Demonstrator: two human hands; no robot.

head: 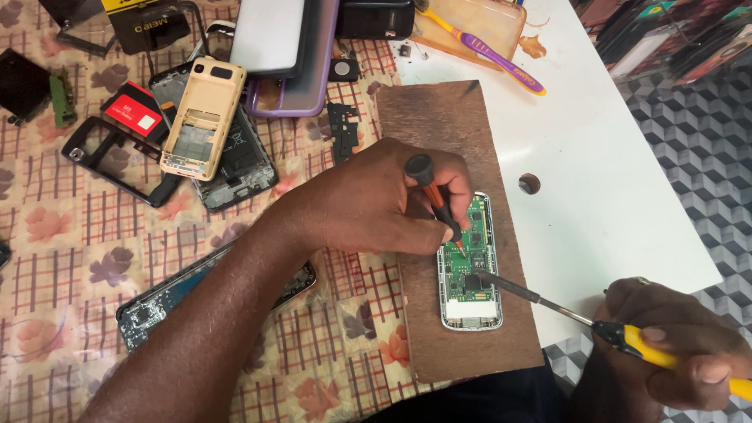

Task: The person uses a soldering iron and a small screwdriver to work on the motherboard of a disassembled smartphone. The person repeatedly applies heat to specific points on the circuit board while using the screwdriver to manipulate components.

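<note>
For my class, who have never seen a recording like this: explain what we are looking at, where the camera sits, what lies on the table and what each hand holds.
There is one picture, taken by a camera worn on a person's head, looking down at their own two bare hands. No machine is involved.

On a brown board lies an opened phone with its green circuit board showing. The left hand holds an orange and black tool with its tip on the circuit board. The right hand holds a yellow-handled screwdriver, whose metal tip also meets the circuit board.

To the left, on a flowered cloth, lie other phone parts: a beige frame, black frames and another opened phone. A purple toothbrush lies at the top, partly on the white table.
</note>
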